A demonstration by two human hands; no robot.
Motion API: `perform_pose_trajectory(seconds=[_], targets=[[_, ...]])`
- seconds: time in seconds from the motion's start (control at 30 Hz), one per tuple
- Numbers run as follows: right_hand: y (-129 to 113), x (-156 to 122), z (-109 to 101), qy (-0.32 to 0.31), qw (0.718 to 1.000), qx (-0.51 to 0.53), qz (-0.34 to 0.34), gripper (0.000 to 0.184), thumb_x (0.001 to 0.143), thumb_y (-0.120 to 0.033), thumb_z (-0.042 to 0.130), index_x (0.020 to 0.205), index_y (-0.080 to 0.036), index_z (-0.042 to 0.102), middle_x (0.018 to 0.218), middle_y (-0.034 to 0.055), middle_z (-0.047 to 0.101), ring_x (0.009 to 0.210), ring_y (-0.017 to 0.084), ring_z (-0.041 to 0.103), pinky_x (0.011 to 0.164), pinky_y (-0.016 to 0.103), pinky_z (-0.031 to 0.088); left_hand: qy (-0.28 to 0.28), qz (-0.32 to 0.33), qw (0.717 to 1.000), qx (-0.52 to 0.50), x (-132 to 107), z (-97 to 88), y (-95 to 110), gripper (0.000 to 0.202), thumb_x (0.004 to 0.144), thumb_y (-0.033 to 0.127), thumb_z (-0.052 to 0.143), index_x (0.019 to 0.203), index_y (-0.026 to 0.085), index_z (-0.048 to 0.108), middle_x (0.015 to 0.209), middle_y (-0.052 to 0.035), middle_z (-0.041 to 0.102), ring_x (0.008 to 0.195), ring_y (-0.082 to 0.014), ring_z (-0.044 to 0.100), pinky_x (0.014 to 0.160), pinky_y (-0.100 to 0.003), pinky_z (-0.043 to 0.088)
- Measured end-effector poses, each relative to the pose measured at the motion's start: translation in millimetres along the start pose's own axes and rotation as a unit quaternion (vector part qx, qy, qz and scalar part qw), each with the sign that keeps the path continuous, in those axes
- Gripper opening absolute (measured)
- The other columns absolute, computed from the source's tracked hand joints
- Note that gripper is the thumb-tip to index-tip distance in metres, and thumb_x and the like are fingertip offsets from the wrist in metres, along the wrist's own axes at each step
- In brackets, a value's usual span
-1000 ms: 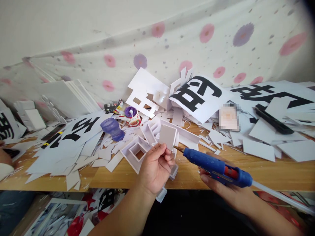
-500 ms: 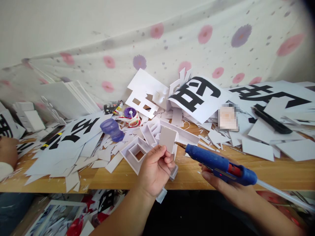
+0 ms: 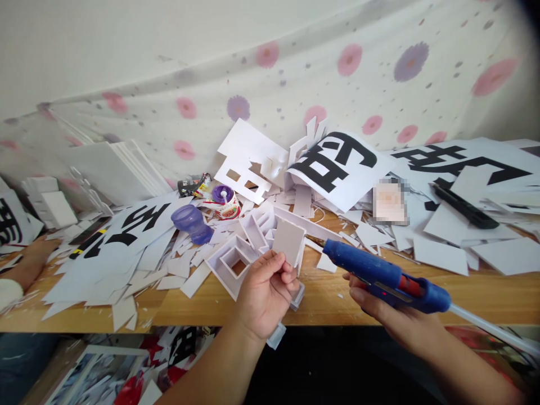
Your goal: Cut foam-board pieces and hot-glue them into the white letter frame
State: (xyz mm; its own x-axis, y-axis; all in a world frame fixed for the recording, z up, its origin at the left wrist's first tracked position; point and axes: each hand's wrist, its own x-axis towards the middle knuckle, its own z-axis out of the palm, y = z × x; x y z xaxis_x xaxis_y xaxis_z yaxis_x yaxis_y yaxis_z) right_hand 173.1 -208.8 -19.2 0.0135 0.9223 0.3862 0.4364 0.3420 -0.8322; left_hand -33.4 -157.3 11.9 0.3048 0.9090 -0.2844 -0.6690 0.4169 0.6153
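My left hand (image 3: 268, 289) pinches a small flat rectangle of white board (image 3: 289, 239) between thumb and fingers and holds it upright. My right hand (image 3: 388, 312) is wrapped round a blue hot glue gun (image 3: 379, 273), from whose back a long clear glue stick (image 3: 485, 323) sticks out. The gun's metal nozzle points left, just off the board piece's right edge. Behind my left hand lies a white box-like letter form (image 3: 221, 264) built from board strips, partly hidden by the hand and the piece.
A purple cup (image 3: 192, 223) and a printed tub (image 3: 226, 201) stand left of the form. White offcuts (image 3: 442, 256) litter the wooden table (image 3: 337, 312). A black cutter knife (image 3: 466, 206) lies at right, among sheets with black characters (image 3: 335, 163). Another person's hand (image 3: 36, 259) is at far left.
The glue gun in my right hand has moved slightly right, so its nozzle is farther from the board piece. The other person's hand has reached further right.
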Motion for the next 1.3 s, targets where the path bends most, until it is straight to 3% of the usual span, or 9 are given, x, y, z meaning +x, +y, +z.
perform_pose_trajectory(seconds=[0.37,0.5,0.6,0.7,0.8,0.97,1.17,1.3], targets=[[-1.2,2.1,0.0,0.006,1.000,0.025,-0.008,0.023,0.081,-0.033,0.064,0.061,-0.025,0.057,0.060,0.0001,0.062,0.065,0.022,0.066,0.058,0.030,0.053,-0.003,0.028,0.995,0.093,0.3,-1.8,0.9,0.037,0.055,0.027,0.090,0.060,0.015,0.055,0.055,0.0051,0.055,0.049,-0.0035,0.047,0.048,-0.016,0.037],[19.0,-2.3,-2.7,0.056,0.994,0.072,0.058,0.016,0.078,-0.039,0.071,0.072,-0.025,0.065,0.073,0.0019,0.069,0.069,0.022,0.067,0.063,0.031,0.056,-0.006,0.056,0.980,0.192,3.8,-4.5,4.1,0.037,0.060,0.033,0.086,0.063,0.016,0.053,0.056,0.0047,0.054,0.049,-0.0043,0.046,0.050,-0.017,0.038],[44.4,-7.9,-6.4,0.099,0.976,0.145,0.128,0.021,0.077,-0.046,0.073,0.081,-0.026,0.069,0.075,0.0021,0.070,0.068,0.022,0.066,0.061,0.032,0.054,-0.012,0.111,0.948,0.298,18.2,-1.4,17.0,0.030,0.065,0.035,0.081,0.071,0.017,0.057,0.060,0.0048,0.055,0.053,-0.0062,0.049,0.054,-0.019,0.040],[65.9,-13.2,-8.6,0.164,0.947,0.204,0.183,0.024,0.075,-0.049,0.074,0.077,-0.026,0.068,0.067,0.0011,0.065,0.059,0.020,0.060,0.055,0.032,0.050,-0.030,0.184,0.888,0.420,46.5,6.8,35.2,0.023,0.070,0.033,0.075,0.074,0.018,0.058,0.064,0.0056,0.056,0.058,-0.0074,0.049,0.058,-0.020,0.040],[81.4,-20.1,-8.0,0.224,0.920,0.232,0.222,0.025,0.071,-0.050,0.076,0.076,-0.026,0.069,0.070,0.0020,0.067,0.062,0.020,0.060,0.055,0.033,0.048,-0.061,0.227,0.803,0.548,81.1,15.9,46.2,0.015,0.071,0.026,0.074,0.071,0.018,0.061,0.067,0.0051,0.058,0.063,-0.0093,0.051,0.062,-0.022,0.041],[96.1,-30.1,-8.3,0.188,0.922,0.266,0.211,0.027,0.072,-0.049,0.076,0.072,-0.024,0.068,0.074,0.0032,0.068,0.073,0.023,0.062,0.067,0.035,0.050,-0.120,0.255,0.654,0.702,119.4,27.1,38.5,0.005,0.074,0.017,0.068,0.074,0.020,0.065,0.070,0.0038,0.065,0.066,-0.0138,0.058,0.067,-0.028,0.045],[92.2,-27.2,-11.4,0.186,0.912,0.313,0.188,0.027,0.073,-0.047,0.075,0.067,-0.023,0.066,0.070,0.0021,0.063,0.074,0.022,0.060,0.077,0.036,0.050,-0.208,0.283,0.480,0.804,136.5,33.2,26.5,0.013,0.080,0.011,0.067,0.082,0.023,0.073,0.086,-0.0005,0.074,0.085,-0.0195,0.062,0.082,-0.036,0.046],[92.6,-27.0,-12.5,0.164,0.924,0.299,0.174,0.026,0.078,-0.046,0.071,0.068,-0.022,0.065,0.072,0.0020,0.062,0.072,0.021,0.059,0.076,0.035,0.048,-0.264,0.292,0.386,0.834,146.4,33.2,22.9,0.012,0.083,0.013,0.069,0.082,0.024,0.074,0.087,0.0003,0.076,0.086,-0.0206,0.062,0.087,-0.040,0.044]])
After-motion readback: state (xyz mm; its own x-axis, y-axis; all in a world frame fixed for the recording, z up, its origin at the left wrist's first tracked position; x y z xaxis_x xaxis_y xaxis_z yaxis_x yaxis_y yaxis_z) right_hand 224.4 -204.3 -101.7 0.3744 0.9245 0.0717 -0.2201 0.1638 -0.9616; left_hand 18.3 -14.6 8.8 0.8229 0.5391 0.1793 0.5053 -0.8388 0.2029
